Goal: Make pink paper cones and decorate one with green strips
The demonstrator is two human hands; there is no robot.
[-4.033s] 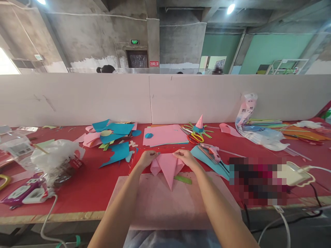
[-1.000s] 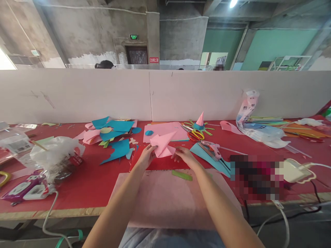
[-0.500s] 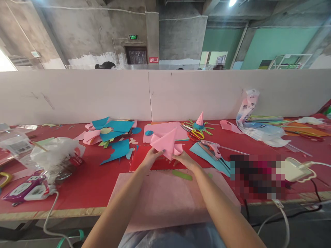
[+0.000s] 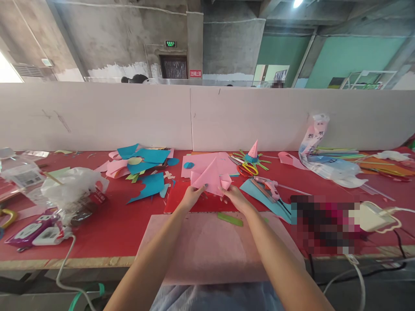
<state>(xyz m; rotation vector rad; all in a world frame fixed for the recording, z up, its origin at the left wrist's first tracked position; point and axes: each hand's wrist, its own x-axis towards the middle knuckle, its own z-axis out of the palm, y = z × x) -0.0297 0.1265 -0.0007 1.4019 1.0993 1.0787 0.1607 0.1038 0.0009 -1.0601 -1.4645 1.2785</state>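
Both hands grip a folded sheet of pink paper, which rises to a point at its top. My left hand pinches its lower left edge, the thumb lying on the front. My right hand is closed on the lower right part, where the paper curls over. Fingers behind the sheet are partly hidden. Under the hands lies a glossy red sheet. Closer to me, a green paper strip rests on a pink mat.
Ahead stands a small pink paper cone on a blue and green base, beside yellow-handled scissors. A pink glue gun lies right, blue and pink paper scraps left. A plastic bag and purple device sit farther left.
The folded pink paper has turned more upright and tips less to the right. Both hands keep hold of it. The whole view has shifted slightly.
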